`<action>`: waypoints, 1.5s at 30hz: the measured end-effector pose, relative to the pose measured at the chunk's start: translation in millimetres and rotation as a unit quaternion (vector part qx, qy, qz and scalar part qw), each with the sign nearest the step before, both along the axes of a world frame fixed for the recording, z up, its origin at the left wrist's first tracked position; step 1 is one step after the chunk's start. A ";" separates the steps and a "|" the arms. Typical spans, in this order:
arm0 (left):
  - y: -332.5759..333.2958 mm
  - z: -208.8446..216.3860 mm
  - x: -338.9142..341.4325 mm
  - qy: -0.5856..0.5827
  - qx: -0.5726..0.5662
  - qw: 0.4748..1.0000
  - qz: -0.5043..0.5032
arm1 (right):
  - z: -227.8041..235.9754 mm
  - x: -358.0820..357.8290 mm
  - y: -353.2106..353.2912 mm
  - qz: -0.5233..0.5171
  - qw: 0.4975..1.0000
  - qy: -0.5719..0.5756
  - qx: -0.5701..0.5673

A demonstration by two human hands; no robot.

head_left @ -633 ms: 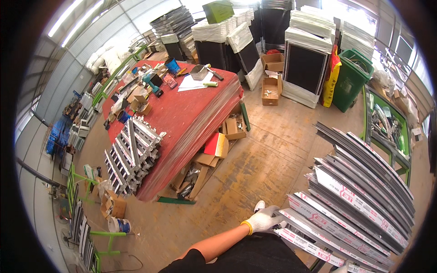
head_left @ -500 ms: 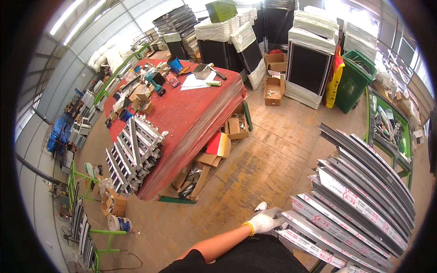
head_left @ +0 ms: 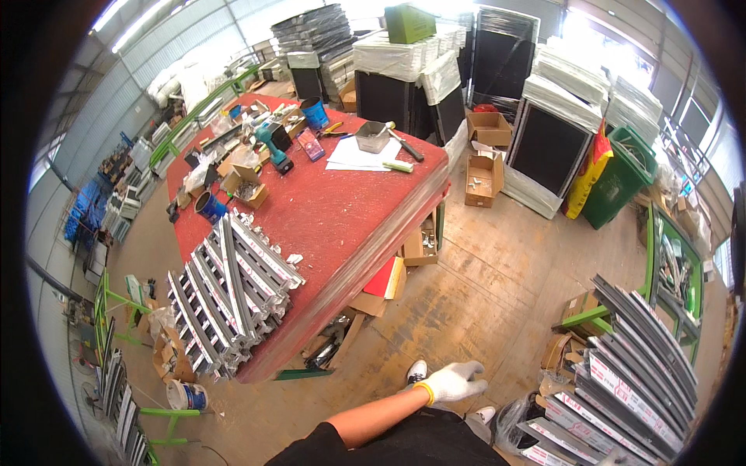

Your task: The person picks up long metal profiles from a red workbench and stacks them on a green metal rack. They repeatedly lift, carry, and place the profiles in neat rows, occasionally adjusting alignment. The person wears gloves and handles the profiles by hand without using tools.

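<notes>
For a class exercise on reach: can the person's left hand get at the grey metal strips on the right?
Probably yes, with a small stretch: the gloved left hand looks empty, and the metal strips lie to its right, nothing visibly blocking.

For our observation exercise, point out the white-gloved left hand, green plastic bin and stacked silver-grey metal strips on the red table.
White-gloved left hand [head_left: 453, 383]: head view, back of the hand.
Green plastic bin [head_left: 618, 190]: head view, outer wall.
Stacked silver-grey metal strips [head_left: 235, 283]: head view, an upper strip.

The red table [head_left: 342, 206] bears metal strips [head_left: 235, 272] (crisscrossed), papers [head_left: 351, 155], a drill [head_left: 274, 150].
</notes>
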State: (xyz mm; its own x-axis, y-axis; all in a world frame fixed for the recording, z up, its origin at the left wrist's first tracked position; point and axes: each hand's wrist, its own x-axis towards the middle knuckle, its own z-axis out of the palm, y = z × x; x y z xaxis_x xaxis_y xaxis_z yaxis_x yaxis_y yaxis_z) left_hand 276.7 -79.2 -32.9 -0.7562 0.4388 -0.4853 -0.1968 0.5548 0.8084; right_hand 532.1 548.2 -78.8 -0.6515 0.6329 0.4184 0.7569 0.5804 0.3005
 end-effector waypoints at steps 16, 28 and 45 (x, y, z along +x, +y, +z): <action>-56.2 -13.5 -126.5 -0.007 0.040 0.992 0.116 | 139.0 -278.3 -199.4 0.138 0.895 0.202 -0.374; 12.0 26.2 -283.3 0.024 0.040 0.994 0.100 | 106.7 -432.0 -140.8 0.182 0.839 0.175 -0.481; 228.7 -18.1 -512.1 -0.074 0.123 0.976 -0.162 | 163.4 -510.3 -196.4 -0.040 0.834 0.233 -0.498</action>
